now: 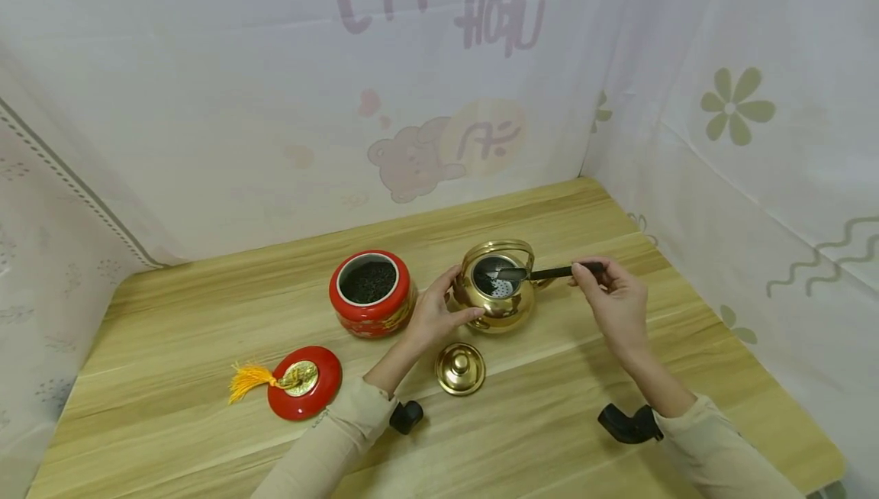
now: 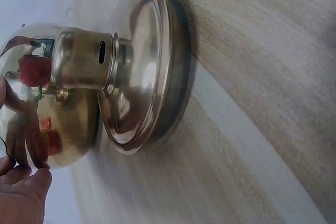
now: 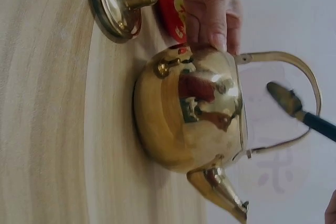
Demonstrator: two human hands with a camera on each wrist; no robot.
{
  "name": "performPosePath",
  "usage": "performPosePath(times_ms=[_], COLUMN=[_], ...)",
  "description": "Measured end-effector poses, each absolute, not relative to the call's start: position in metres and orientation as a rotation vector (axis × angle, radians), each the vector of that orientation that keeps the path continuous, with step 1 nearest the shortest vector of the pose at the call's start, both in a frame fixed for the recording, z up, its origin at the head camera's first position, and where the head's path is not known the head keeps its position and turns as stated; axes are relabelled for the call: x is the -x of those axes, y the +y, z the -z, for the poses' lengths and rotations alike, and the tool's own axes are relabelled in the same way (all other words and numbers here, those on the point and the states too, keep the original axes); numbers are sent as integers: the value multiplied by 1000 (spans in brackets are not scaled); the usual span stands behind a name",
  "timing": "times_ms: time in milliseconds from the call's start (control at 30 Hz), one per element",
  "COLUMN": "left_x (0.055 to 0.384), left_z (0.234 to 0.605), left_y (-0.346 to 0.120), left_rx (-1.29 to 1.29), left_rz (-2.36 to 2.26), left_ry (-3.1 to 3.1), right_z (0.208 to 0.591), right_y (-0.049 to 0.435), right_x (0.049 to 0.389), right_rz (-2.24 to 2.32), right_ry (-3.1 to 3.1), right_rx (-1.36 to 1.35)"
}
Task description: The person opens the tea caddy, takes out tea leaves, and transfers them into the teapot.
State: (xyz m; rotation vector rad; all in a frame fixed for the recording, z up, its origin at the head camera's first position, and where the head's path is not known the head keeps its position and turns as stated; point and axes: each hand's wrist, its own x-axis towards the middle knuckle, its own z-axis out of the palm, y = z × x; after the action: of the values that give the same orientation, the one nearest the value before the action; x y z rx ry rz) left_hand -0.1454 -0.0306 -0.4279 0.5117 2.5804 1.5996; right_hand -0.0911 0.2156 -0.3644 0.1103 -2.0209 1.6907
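Observation:
A gold teapot [image 1: 504, 316] with an arched handle stands on the table; a perforated strainer [image 1: 500, 288] shows inside its open mouth. My left hand [image 1: 434, 317] grips the pot's left side, thumb to the front and fingers behind. In my right hand [image 1: 621, 307], thumb and fingers pinch the black handle of a small tea scoop [image 3: 286, 99]. The scoop's blade hangs over the pot's mouth, inside the handle arch. Left of the pot, an uncovered red jar [image 1: 405, 297] holds dark loose tea leaves [image 1: 369, 283].
The gold knobbed teapot lid [image 1: 461, 369] lies in front of the pot. A round red jar lid [image 1: 323, 388] with a yellow tassel [image 1: 250, 381] rests to the left. Printed cloth [image 1: 275, 140] hangs behind the wooden table [image 1: 172, 377] and at its sides.

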Motion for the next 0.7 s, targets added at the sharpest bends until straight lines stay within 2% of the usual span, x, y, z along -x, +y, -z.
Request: performPosePath(times_ms=[233, 400, 700], left_x=[146, 146, 146], left_z=[428, 426, 428], left_y=[-31, -31, -31], left_rx=[-504, -493, -513], left_rz=[-1584, -1577, -1575], left_ry=[2585, 2594, 2595], right_z=[373, 377, 418], right_y=[236, 253, 282], right_x=[93, 101, 111], right_rz=[-2000, -1992, -1770], right_ry=[-1511, -1294, -1825], right_rx=[-68, -55, 371])
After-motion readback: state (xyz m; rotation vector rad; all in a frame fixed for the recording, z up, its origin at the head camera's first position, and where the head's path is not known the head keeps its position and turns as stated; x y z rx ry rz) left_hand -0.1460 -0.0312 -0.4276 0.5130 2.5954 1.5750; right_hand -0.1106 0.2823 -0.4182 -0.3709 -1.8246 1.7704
